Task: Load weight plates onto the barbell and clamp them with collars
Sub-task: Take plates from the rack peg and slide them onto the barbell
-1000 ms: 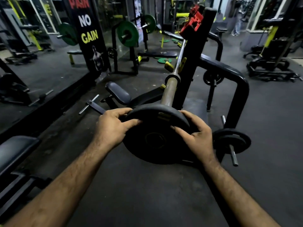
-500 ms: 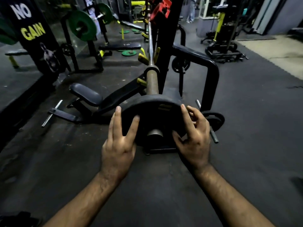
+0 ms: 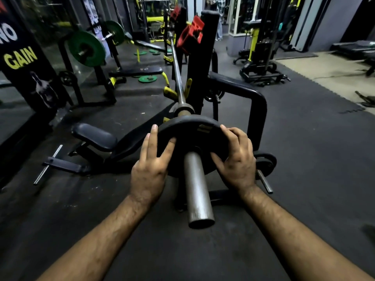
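- Steel sleeve [image 3: 197,185] of the barbell runs from its open end at lower centre of the frame up and away toward upper centre; that line is the long axis the plate must travel along.
- Just past the bare sleeve end come the two hands, one either side of it: the left hand [image 3: 149,169] left of centre, the right hand [image 3: 236,159] right of centre, about equally near the plate.
- Left fingers [image 3: 152,138] lie nearly straight and spread flat on the plate's near face, thumb reaching toward the hub; they press rather than grip.
- Right fingers [image 3: 229,134] curl over the upper right rim, thumb on the near face, so this hand does grip the edge.
- Black weight plate [image 3: 192,130] sits threaded on the sleeve, beyond the fingers. It looks close to the inner shoulder [image 3: 183,110], though I cannot tell whether they touch.
- Farther up, the thin bar shaft [image 3: 176,67] rests on the yellow rack hooks [image 3: 187,88].
- Red collars [image 3: 190,36] hang on the black upright [image 3: 203,57] at upper centre, unclamped; I judge they come next, once the plate is seated.
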